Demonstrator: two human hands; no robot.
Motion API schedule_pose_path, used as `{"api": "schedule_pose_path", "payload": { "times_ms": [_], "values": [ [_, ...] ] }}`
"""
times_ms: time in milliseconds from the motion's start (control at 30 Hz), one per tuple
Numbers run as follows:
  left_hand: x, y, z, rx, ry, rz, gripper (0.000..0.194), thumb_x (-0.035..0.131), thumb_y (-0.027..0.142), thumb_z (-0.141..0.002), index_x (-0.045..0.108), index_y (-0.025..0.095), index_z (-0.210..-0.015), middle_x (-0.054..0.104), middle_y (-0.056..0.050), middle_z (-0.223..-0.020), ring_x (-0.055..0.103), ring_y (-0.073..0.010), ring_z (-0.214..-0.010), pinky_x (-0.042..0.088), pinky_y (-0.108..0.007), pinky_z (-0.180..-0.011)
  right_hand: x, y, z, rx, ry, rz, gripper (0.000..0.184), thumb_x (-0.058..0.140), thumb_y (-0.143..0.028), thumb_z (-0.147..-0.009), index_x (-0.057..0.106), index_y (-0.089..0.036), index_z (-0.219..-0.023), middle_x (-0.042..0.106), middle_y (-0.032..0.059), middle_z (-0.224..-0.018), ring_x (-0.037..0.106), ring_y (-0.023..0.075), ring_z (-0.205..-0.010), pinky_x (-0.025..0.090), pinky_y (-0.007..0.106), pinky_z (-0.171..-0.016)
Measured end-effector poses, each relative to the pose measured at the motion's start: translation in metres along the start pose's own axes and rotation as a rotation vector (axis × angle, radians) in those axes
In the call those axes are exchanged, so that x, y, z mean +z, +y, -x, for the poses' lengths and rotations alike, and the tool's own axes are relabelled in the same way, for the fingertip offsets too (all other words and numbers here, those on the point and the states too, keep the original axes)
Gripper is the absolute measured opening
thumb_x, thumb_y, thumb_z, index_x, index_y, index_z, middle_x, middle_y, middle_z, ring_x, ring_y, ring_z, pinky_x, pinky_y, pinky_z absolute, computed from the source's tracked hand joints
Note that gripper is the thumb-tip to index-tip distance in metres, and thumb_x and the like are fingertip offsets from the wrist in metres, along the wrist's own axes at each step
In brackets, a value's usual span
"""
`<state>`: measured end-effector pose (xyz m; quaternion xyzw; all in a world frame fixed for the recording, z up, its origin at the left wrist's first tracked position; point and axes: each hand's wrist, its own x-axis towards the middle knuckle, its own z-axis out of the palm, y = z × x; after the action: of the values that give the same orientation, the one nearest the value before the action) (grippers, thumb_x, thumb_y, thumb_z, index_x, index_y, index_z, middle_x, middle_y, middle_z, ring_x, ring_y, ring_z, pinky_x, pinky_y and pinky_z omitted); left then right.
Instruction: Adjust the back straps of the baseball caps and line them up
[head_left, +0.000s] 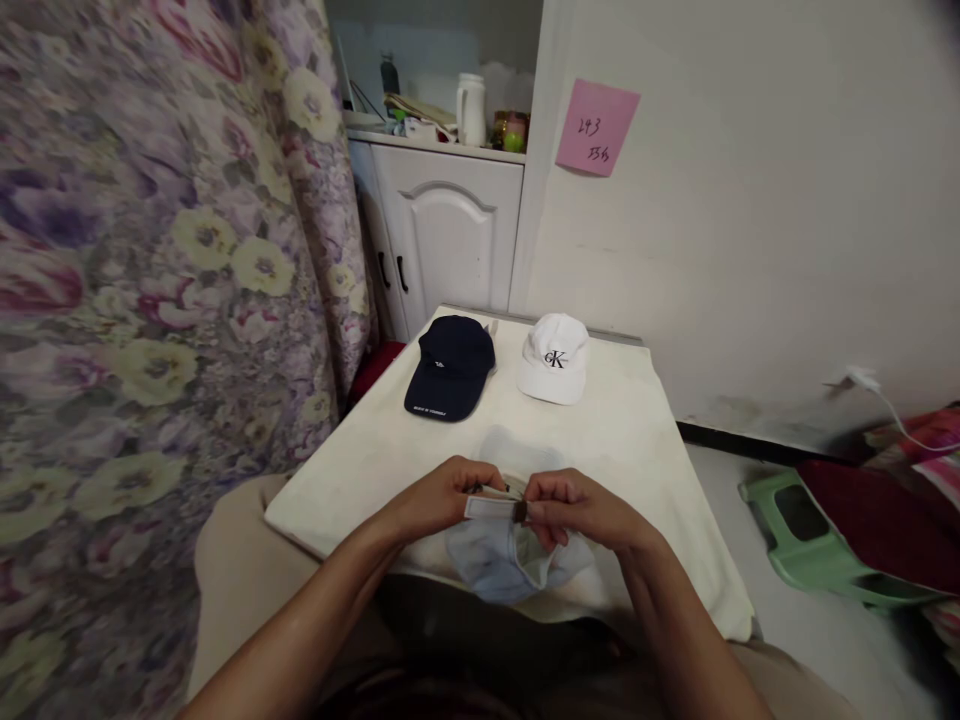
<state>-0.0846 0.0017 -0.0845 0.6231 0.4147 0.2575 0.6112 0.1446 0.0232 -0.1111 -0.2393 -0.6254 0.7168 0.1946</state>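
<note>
A pale blue cap [487, 560] is held over the near edge of the table, its back opening turned toward me. My left hand [457, 495] pinches the cap's rear strap [489, 509] from the left. On the right, my right hand [574, 505] grips the strap's end by a small dark buckle [520, 511], its lower fingers inside the opening. Farther back lie a navy cap [454, 365] on the left and a white cap [555, 360] with black letters on the right, both with brims toward me and out of reach of my fingers.
The caps lie on a cream-covered table [622, 430]. Behind it stands a white cabinet [450, 230] with a white jug [471, 110] on top. A floral curtain [165, 300] hangs close on the left. Right of the table is a green stool [802, 560] on the floor.
</note>
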Motion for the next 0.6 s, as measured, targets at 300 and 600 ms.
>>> {"api": "schedule_pose_path", "payload": {
  "times_ms": [300,600],
  "values": [
    [-0.0012,-0.0023,-0.001,0.032,0.015,-0.068,0.006,0.065,0.021,-0.072,0.064,0.015,-0.072,0.059,0.003,-0.068,0.048,-0.0123,-0.064,0.037,-0.022,-0.059,-0.0017,-0.0017,-0.0001,-0.008,-0.009,-0.005,0.03,0.066,-0.044,-0.088,0.06,-0.015,-0.083,0.064,-0.0023,-0.062,0.052,0.008,-0.05,0.039,0.02,-0.05],
    [0.0018,-0.0026,-0.001,0.037,0.033,-0.117,0.008,0.063,0.022,-0.074,0.061,0.015,-0.072,0.055,0.003,-0.067,0.046,-0.012,-0.064,0.035,-0.023,-0.059,0.0056,0.0,-0.0036,0.083,0.07,-0.068,0.026,0.075,-0.037,-0.08,0.064,-0.016,-0.09,0.061,-0.0042,-0.065,0.053,0.0075,-0.053,0.043,0.02,-0.054]
  ]
}}
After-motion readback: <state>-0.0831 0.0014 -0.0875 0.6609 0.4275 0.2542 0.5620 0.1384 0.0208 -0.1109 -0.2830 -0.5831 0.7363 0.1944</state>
